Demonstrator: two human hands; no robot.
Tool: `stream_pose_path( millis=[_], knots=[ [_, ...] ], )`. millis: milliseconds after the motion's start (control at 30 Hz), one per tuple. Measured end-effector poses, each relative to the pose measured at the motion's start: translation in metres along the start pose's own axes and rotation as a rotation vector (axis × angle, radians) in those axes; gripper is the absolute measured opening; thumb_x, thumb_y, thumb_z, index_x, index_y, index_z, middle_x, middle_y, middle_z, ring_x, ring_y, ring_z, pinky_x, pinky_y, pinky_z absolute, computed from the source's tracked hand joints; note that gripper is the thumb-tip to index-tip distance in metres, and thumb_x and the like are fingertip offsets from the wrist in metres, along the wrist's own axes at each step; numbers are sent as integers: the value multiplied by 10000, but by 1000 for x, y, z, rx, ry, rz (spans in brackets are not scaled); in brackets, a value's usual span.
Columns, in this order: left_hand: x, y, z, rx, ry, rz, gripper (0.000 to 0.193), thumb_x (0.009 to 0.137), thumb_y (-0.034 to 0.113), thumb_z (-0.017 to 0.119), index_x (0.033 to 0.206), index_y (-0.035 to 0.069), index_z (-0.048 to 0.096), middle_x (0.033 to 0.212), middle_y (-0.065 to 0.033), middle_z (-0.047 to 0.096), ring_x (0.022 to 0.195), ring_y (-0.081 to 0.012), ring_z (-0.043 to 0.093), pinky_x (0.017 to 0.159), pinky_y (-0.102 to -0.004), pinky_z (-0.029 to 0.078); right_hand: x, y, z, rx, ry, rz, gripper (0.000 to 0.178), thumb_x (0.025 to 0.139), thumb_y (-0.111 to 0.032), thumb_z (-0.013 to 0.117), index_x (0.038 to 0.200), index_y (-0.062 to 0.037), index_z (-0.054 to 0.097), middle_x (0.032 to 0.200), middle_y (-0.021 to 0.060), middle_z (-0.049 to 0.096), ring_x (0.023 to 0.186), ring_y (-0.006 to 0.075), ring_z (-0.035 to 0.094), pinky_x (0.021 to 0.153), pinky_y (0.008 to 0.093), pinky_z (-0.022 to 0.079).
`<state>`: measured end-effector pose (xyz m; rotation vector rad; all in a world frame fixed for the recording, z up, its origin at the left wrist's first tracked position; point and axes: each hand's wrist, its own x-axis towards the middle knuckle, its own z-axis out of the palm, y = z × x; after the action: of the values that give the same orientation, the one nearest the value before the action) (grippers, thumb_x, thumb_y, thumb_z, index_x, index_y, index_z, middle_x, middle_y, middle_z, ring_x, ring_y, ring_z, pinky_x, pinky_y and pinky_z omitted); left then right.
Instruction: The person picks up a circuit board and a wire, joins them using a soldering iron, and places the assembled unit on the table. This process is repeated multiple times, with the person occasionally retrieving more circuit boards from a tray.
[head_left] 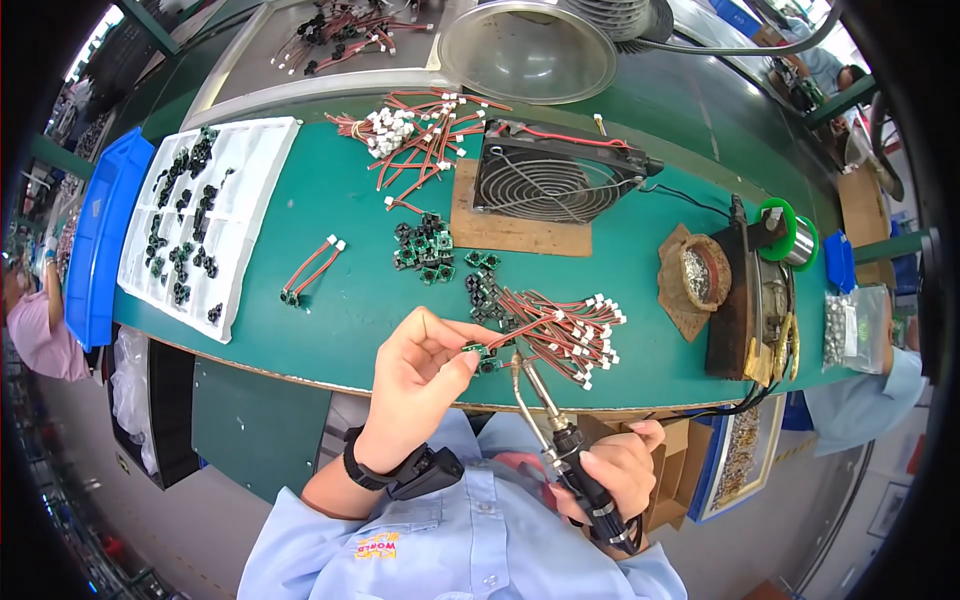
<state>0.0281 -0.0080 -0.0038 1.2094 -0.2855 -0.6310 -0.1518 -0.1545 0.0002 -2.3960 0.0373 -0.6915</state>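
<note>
1. The small green circuit board (pixel 474 349) sits at the fingertips of the left hand (pixel 415 375), near the front edge of the green tabletop (pixel 370 255). That hand's thumb and forefinger are pinched together on it.

2. The right hand (pixel 620 478) is wrapped around the black handle of a soldering iron (pixel 572 452), lower and further right, in front of the person's shirt.

3. The key relation is between board and iron tip: the metal tip (pixel 519 358) lies just to the right of the board. Whether the two touch is too small to tell.

4. The iron's long axis slants from the right hand up and leftward, away from the body, toward the pinched board. A thin metal tube (pixel 528 412) runs along its left side, its end close to the tip.

5. The left hand is the nearer one, being in contact with the board; the right hand stands apart and reaches that spot only through the iron's length.

6. Reddish wires (pixel 525 331) run from about the board toward the upper right, over a heap of wired boards with white connectors (pixel 597 335). A cluster of black modules (pixel 483 292) lies just beyond the left fingertips, and the caged fan (pixel 555 178) stands farther back.
</note>
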Motion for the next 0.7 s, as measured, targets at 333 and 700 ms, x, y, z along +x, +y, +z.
stream_pose_path(
  millis=[333,700],
  knots=[
    [-2,-6,-1,22,-34,92,133,826,-5,548,852,37,425,1004,-196,618,942,-195,592,832,-317,453,8,-6,4,14,-26,-3,399,584,-224,791,942,-141,635,724,-24,623,645,135,556,827,366,315],
    [-5,-4,1,34,-45,55,134,827,-10,546,858,41,427,1009,-196,615,929,-176,586,808,-298,454,6,-7,5,22,-29,15,400,554,-193,801,926,-149,658,745,-32,634,636,122,564,827,346,326]
  ],
)
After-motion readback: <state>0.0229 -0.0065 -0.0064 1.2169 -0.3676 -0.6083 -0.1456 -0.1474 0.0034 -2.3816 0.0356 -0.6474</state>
